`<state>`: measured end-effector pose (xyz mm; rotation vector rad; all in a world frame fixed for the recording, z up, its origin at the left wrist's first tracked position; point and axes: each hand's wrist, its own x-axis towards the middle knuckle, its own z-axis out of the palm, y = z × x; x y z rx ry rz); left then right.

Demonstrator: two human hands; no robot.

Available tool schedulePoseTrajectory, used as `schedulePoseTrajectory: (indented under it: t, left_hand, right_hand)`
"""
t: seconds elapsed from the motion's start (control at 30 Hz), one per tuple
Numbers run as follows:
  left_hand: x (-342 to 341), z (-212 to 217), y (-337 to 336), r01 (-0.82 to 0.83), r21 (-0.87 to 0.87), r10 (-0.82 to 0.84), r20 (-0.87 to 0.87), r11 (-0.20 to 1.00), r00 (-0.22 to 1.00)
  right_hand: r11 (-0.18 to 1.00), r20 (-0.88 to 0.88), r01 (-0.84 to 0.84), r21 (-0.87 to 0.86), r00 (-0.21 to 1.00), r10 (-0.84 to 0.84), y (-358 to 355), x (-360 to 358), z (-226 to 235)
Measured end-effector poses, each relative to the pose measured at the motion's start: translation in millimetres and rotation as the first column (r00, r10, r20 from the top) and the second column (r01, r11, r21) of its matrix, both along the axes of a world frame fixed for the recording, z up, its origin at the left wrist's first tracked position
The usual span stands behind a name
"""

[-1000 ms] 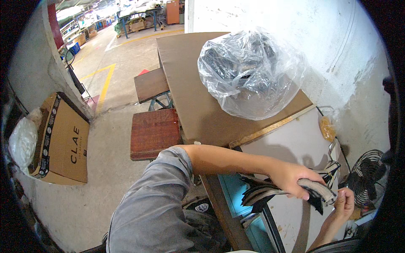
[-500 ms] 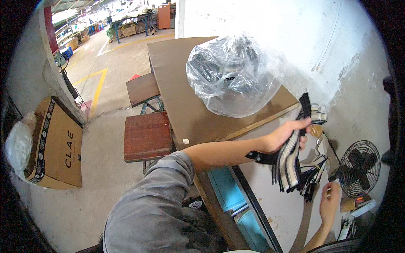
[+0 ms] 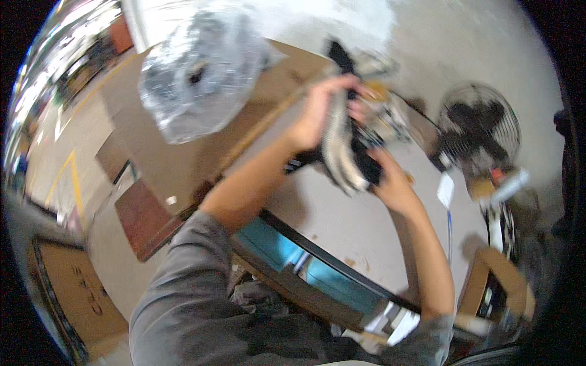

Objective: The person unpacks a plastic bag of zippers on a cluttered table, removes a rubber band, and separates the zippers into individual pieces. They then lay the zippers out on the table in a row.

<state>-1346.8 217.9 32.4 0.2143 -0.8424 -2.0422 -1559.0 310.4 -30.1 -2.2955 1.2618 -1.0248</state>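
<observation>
A bundle of black and cream striped fabric strips [image 3: 337,143] hangs slantwise above the grey-white tabletop. My left hand [image 3: 320,110] is closed round its upper part, and a black end sticks up past the fingers. At the bundle's lower right, my right hand [image 3: 390,180] has its fingers and thumb closed on the black strips. Motion smears the picture, so the strips' finer detail is lost.
A clear plastic bag [image 3: 207,79] with dark contents sits on the brown table [image 3: 274,67] at the upper left. A black fan [image 3: 479,125] stands at the right, near a white paddle-shaped thing [image 3: 446,190]. Cardboard boxes [image 3: 85,290] flank the workspace.
My right hand has risen from the tabletop to the strips' lower end and closed on them. My left hand still holds the bundle. The whole view has swung rightward.
</observation>
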Motion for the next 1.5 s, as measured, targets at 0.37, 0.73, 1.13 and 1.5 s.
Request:
schedulePoseTrajectory:
  t: [0.37, 0.73, 1.13, 1.5]
  left_hand:
    - [13, -18, -39, 0.200, 0.037, -0.175, -0.348, 0.979, 0.921]
    - [-61, -19, 45, 0.387, 0.145, -0.394, 0.019, 0.911, 0.919]
    - [-94, -51, 69, 0.347, -0.116, -0.269, 0.427, 0.931, 0.864]
    - [-98, -54, 68, 0.316, -0.120, -0.223, 0.479, 0.941, 0.849]
  right_hand:
    - [0.957, -0.064, 0.224, -0.185, 0.969, -0.239, -13, 3, 5]
    - [0.891, 0.129, 0.430, -0.144, 0.901, -0.414, 64, -61, 45]
    - [0.945, 0.391, 0.210, 0.251, 0.871, -0.297, 100, -61, 25]
    - [0.942, 0.557, 0.175, 0.288, 0.769, -0.313, 97, -65, 24]
